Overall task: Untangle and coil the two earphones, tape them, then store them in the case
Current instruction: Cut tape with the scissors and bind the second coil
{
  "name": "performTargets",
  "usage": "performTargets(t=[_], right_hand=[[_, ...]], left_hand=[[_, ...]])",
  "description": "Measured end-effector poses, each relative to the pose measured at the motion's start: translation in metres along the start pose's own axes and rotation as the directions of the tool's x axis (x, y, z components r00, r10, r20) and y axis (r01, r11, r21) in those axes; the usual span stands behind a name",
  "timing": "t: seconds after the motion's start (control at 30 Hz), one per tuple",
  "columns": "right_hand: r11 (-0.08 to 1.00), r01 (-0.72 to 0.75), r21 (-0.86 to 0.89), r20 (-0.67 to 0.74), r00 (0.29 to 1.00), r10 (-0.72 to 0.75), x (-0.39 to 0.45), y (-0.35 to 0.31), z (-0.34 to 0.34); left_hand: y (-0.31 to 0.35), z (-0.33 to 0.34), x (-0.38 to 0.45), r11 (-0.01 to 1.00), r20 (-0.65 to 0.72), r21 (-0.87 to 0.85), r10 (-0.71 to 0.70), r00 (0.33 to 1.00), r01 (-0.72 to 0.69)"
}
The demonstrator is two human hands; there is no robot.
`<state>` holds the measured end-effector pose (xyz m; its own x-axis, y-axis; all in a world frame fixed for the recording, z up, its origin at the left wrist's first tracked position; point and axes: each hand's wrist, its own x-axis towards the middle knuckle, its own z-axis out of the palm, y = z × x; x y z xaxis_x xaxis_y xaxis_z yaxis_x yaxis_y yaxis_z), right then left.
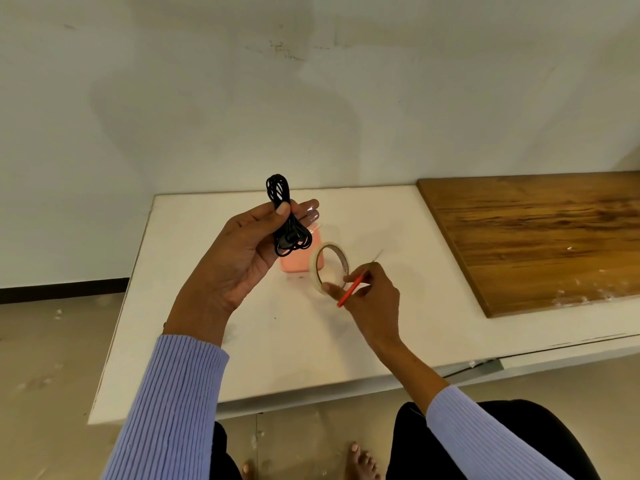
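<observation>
My left hand (242, 251) is raised above the white table (277, 341) and holds a coiled black earphone (285, 220), with the thumb pressing the coil against the fingers. My right hand (372, 292) holds a roll of clear tape (329, 268) upright between thumb and fingers, together with a thin red-handled tool (349, 291) whose metal tip points up and right. A pink case (294, 263) lies on the table behind the tape roll, partly hidden by my left hand and the coil. Only one earphone is in view.
A brown wooden board (533, 237) covers the right part of the table. A pale wall rises behind the table. My knees and bare feet show below the table's near edge.
</observation>
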<state>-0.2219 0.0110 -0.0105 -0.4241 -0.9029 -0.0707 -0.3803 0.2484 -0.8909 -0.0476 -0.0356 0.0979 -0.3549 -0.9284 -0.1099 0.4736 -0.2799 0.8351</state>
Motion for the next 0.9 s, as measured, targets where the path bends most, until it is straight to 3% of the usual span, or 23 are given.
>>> performTargets(t=[0.2,0.4,0.5,0.7,0.8,0.9], right_hand=[[0.932,0.183,-0.313,0.079,0.983,-0.167,0.002,0.012,0.02],[0.752,0.306,-0.584,0.085,0.944,-0.319,0.023,0.005,-0.003],[0.748,0.265,-0.608,0.102,0.961,-0.258,0.034,0.009,-0.015],[0.865,0.152,-0.478,0.11,0.988,-0.113,0.042,0.01,-0.016],[0.82,0.121,-0.56,0.103,0.992,-0.076,0.042,-0.003,-0.022],[0.692,0.059,-0.719,0.083,0.997,0.001,0.046,-0.014,-0.025]], left_hand=[[-0.002,-0.002,-0.001,1.0,0.01,0.007,-0.02,1.0,0.02],[-0.001,-0.006,-0.004,0.997,0.014,0.048,-0.057,0.998,0.056],[0.0,-0.009,-0.006,0.995,0.001,0.066,-0.073,0.997,0.073],[0.002,-0.016,-0.01,0.993,-0.022,0.083,-0.081,0.996,0.083],[0.0,-0.019,-0.01,0.993,-0.032,0.083,-0.084,0.996,0.086],[-0.002,-0.021,-0.01,0.992,-0.035,0.081,-0.096,0.995,0.099]])
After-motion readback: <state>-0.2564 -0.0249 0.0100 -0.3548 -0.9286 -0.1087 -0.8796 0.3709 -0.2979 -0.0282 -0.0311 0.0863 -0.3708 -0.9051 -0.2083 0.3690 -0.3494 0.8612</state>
